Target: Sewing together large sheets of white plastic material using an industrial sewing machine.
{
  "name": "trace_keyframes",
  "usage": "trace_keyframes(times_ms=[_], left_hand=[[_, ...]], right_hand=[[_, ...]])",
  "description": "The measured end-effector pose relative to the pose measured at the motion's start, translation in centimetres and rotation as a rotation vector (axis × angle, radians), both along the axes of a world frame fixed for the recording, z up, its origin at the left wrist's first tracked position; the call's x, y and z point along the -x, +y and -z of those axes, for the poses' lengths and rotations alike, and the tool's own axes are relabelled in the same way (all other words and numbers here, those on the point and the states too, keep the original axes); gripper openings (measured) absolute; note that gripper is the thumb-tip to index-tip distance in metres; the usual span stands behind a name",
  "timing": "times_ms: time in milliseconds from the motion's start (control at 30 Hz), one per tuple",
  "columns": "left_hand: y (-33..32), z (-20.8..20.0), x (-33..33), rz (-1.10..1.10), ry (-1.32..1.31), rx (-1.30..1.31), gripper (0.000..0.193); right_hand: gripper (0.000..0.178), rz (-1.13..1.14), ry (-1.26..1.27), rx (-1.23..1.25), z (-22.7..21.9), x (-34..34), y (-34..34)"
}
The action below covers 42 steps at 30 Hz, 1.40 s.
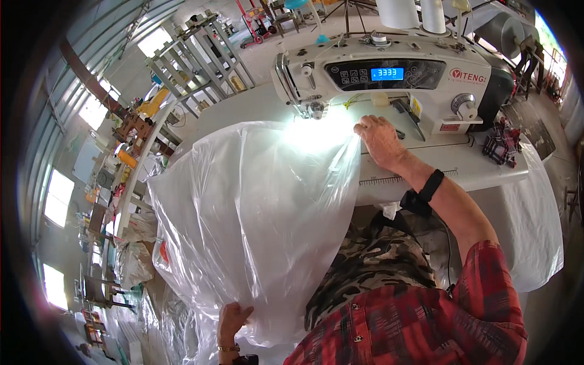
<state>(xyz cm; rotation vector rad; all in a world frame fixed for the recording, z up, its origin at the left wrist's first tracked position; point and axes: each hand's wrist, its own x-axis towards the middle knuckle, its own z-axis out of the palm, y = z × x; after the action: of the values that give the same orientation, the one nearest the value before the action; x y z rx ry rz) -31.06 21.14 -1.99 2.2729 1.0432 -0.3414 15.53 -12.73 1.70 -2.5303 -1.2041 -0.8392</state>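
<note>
A large translucent white plastic sheet (255, 201) drapes from the sewing machine (389, 76) down over the table's front edge and my lap. Close to the right of the lit needle area, my right hand (381, 143) pinches the sheet's upper right corner, fingers closed. My left hand (233, 319) is low down by the sheet's bottom part, its fingers curled on the plastic and its thumb showing on top. Glare from the machine's lamp hides the needle and the plastic under it.
Dark scissors (412, 118) lie on the sewing table (447, 173) beneath the machine arm. A checked cloth scrap (502, 143) lies at the table's right end. White thread cones (433, 15) stand behind the machine. A cluttered bench (131, 188) and a grey metal rack (198, 58) are at left.
</note>
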Motion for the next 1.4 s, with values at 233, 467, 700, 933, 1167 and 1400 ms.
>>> trace_keyframes(times_ms=[233, 467, 700, 933, 1167, 1400], left_hand=[[-7.7, -11.8, -9.3, 0.486, -0.519, -0.639, 0.026], [-5.2, -8.2, -27.8, 0.73, -0.69, -0.725, 0.056], [-1.3, -2.5, -33.6, 0.488, -0.458, -0.59, 0.075], [0.6, -2.1, -33.9, 0.49, -0.47, -0.576, 0.074], [0.4, -3.0, -34.4, 0.488, -0.456, -0.552, 0.073], [1.3, -2.8, -34.1, 0.489, -0.455, -0.539, 0.073]], right_hand=[[0.017, -0.047, 0.002, -0.046, 0.3, 0.5, -0.1], [0.025, -0.062, -0.047, -0.04, 0.1, 1.8, -0.3], [0.012, -0.08, -0.107, -0.27, 0.5, 2.5, 0.1], [0.015, -0.274, 0.577, -0.372, 3.8, 16.2, -1.7], [0.04, -0.391, 1.78, -0.73, 9.3, 20.2, 3.1], [0.037, -0.258, 1.886, -0.805, 7.0, 19.7, 5.2]])
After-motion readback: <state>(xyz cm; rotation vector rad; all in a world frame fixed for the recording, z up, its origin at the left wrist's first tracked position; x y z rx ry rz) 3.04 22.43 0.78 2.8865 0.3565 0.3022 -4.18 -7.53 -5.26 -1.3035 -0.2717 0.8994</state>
